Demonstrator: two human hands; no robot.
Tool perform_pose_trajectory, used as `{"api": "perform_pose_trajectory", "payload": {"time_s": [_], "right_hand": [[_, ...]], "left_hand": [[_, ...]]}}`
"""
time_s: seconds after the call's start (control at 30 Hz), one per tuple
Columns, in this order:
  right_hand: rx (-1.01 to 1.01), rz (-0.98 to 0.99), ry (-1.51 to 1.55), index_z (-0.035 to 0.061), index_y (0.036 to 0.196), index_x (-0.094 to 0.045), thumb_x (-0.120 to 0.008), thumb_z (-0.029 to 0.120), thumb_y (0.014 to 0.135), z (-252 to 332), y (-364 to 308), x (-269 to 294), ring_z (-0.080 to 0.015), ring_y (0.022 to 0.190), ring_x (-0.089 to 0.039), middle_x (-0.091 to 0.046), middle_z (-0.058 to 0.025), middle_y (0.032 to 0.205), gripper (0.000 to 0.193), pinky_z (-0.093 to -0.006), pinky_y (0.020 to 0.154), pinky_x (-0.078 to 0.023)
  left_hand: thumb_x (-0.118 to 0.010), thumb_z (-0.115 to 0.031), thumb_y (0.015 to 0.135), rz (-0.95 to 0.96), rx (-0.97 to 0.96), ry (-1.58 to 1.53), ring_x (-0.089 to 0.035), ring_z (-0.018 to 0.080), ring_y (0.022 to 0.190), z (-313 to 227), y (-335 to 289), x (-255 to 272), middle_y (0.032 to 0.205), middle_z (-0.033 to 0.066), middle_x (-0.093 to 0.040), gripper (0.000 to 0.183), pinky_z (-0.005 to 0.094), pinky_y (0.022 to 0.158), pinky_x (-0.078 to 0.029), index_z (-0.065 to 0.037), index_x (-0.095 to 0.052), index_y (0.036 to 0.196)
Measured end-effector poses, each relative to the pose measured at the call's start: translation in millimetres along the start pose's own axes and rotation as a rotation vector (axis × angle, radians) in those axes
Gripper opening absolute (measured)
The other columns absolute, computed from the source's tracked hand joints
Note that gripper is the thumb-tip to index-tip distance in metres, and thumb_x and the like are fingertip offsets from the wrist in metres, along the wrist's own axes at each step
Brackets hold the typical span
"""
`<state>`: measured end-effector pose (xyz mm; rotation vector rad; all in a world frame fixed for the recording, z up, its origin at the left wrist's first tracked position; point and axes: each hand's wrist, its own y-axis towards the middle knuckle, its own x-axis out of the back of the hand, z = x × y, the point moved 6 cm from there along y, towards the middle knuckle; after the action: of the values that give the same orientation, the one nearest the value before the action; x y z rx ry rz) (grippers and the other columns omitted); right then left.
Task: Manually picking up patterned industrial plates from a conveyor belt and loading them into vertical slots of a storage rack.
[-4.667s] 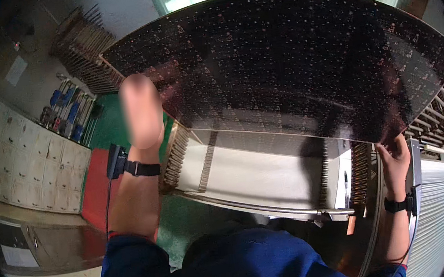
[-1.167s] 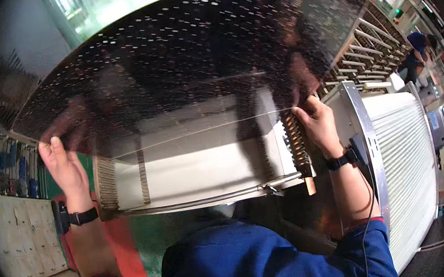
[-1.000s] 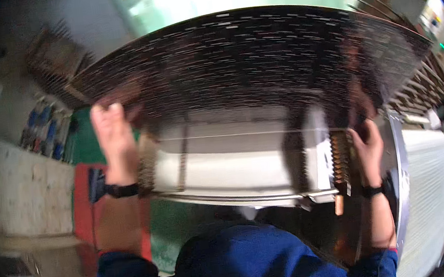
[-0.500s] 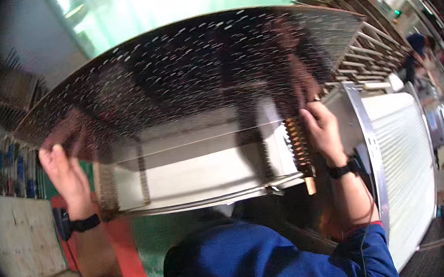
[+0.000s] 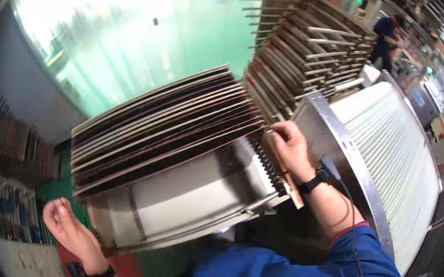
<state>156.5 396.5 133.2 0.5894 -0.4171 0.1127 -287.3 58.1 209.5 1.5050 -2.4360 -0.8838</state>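
Panels [image 5: 165, 124], thin and dark with pale or reddish edges, stand close together in the rear part of a slotted rack [image 5: 267, 167], leaning slightly. The white base [image 5: 180, 202] in front of them lies bare up to the metal front bar [image 5: 210, 225].

The left hand [image 5: 71, 223] hangs beyond the rack's left end, apart from the panels; its fingers are loosely bent, with nothing seen between them and the thumb. The right hand [image 5: 292, 145] is at the rack's right end, thumb and forefinger close together at the top of a slim brown strip [image 5: 286, 172]; whether they touch or pinch it, I cannot tell.

Working well here, I judge, means gripping a panel by its two end edges only, both hands level, so that each end meets matching slots and the faces never rub. A skewed panel would likely bind or scrape its neighbour.

For movement, the room above the bare base and on the left side looks freest. The right side is tighter: the metal side plate [image 5: 347, 162] of the white ribbed unit [image 5: 394, 161] stands near the right forearm, and a rod rack [image 5: 322, 51] crowds the far right corner.
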Motion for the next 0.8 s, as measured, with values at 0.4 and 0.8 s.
{"api": "perform_pose_trajectory", "payload": {"time_s": [0.4, 0.8], "right_hand": [[-0.174, -0.507, -0.477, 0.0019, 0.117, -0.062, -0.059, 0.006, 0.093, 57.5, -133.9, 236.5, -0.0248, 0.087, -0.068, -0.069, -0.0146, 0.095, 0.025, -0.0347, 0.082, -0.053], [-0.328, -1.340, -1.592, 0.0002, 0.145, -0.039, -0.071, 0.019, 0.088, 250.4, -449.2, 583.7, -0.0402, 0.135, -0.041, -0.045, -0.0241, 0.142, 0.068, -0.0476, 0.114, -0.032]], "left_hand": [[-0.068, 0.005, 0.086, 0.920, 0.298, -0.182, -0.058, 0.0124, 0.089, 26.9, -119.7, -197.1, 0.102, 0.0084, -0.060, 0.022, 0.0256, 0.079, -0.048, -0.002, -0.057, 0.104], [-0.062, -0.007, 0.099, 1.382, 0.268, -0.345, -0.061, 0.0141, 0.090, -26.0, -265.2, -308.2, 0.106, 0.0066, -0.064, 0.018, 0.0293, 0.084, -0.051, -0.002, -0.060, 0.115]]}}
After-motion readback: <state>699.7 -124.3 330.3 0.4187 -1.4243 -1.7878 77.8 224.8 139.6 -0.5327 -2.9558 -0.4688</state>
